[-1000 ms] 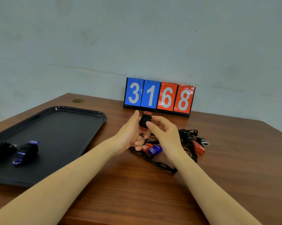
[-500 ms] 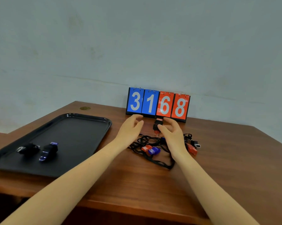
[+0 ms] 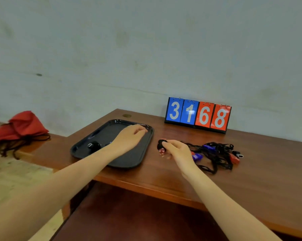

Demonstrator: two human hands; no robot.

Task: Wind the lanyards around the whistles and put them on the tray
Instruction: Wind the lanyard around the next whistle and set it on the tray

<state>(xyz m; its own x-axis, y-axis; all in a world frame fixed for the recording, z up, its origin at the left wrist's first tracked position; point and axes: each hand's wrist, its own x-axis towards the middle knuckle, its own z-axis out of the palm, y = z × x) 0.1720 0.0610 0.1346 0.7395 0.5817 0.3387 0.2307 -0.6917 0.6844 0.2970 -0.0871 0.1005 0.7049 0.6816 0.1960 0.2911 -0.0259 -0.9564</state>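
A wound whistle (image 3: pixel 161 146), red under its black lanyard wrap, was held pinched in the fingers of the right hand (image 3: pixel 177 150), just off the right rim of the tray (image 3: pixel 129 164) and above the counter (image 3: pixel 251 180); a small ring was seen hanging below it. The left hand (image 3: pixel 129 138) was held over the tray's far right corner, fingers loosely curled, nothing seen in it; whether it touched the tray could not be told. The black tray was set at the counter's left edge; one wound whistle (image 3: pixel 94 146) was noted on its left part, with a second dark object beside it, mostly hidden by the left forearm. A tangle of unwound whistles and lanyards (image 3: pixel 216 153) was recorded on the counter to the right of the right hand, blue and red bodies showing among black cords. A flip scoreboard (image 3: pixel 198 114) reading 3168 was stood at the counter's far edge, against the wall. A red drawstring bag (image 3: pixel 19 126) was noted on a lower surface to the left, apart from the counter.
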